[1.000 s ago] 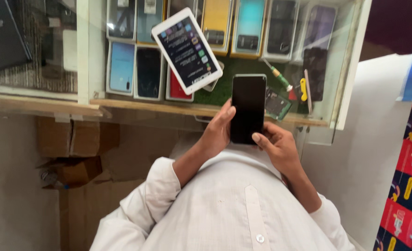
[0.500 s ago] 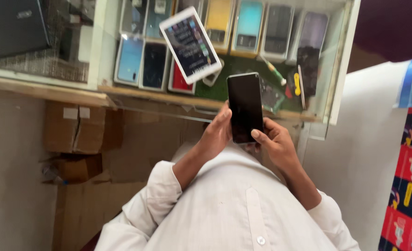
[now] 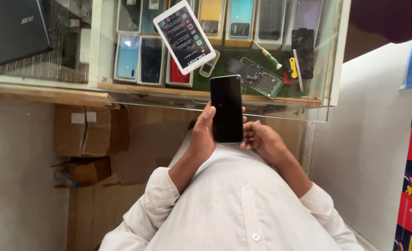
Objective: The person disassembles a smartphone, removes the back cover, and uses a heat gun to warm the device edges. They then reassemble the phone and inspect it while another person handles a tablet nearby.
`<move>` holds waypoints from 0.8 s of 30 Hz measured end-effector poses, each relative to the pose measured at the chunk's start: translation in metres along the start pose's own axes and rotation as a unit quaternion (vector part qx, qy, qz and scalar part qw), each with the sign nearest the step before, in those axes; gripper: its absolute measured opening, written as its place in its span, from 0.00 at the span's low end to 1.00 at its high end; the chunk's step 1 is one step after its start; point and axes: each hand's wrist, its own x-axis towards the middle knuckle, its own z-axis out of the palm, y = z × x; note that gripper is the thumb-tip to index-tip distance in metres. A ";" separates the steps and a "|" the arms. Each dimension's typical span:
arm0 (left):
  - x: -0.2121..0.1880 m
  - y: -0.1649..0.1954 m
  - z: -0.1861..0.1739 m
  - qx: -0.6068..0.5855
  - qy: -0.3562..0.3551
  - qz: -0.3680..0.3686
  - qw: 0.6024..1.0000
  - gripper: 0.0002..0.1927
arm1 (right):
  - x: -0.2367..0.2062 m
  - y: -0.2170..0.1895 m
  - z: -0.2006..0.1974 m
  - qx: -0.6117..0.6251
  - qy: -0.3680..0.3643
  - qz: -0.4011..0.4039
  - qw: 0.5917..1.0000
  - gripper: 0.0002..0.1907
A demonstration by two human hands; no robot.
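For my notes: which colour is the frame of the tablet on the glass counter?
White, around a dark screen; the tablet shows in the head view.

A phone repair shop: glass counter (image 3: 215,100) displaying boxed phones (image 3: 129,58), screwdriver (image 3: 267,55).

Even, moderately bright light is seen. Pale glare is spread across the glass counter top (image 3: 99,51) at 11 o'clock. Focus is sharp centrally; slight softness is noted at the edges.

A slim black smartphone (image 3: 226,108) with a dark, unlit screen stands upright, facing the camera, its lower half gripped from both sides, its top edge reaching up before the glass counter's front edge
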 end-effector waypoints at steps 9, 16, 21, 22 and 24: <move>0.005 0.012 -0.014 0.028 -0.018 -0.068 0.997 0.30 | 0.070 0.027 0.031 0.013 0.038 -0.003 0.999 0.21; 0.001 0.027 -0.028 0.039 -0.039 -0.135 0.989 0.31 | 0.087 0.035 0.060 0.122 -0.151 -0.148 0.970 0.40; 0.004 0.045 -0.033 0.074 -0.070 -0.157 0.982 0.33 | 0.088 0.049 0.058 0.291 -0.154 -0.118 0.937 0.27; 0.006 0.048 -0.033 0.079 -0.082 -0.164 0.980 0.33 | 0.086 0.051 0.057 0.319 -0.197 -0.140 0.917 0.19; 0.012 0.050 -0.031 0.061 -0.094 -0.178 0.978 0.33 | 0.083 0.052 0.059 0.330 -0.227 -0.182 0.898 0.19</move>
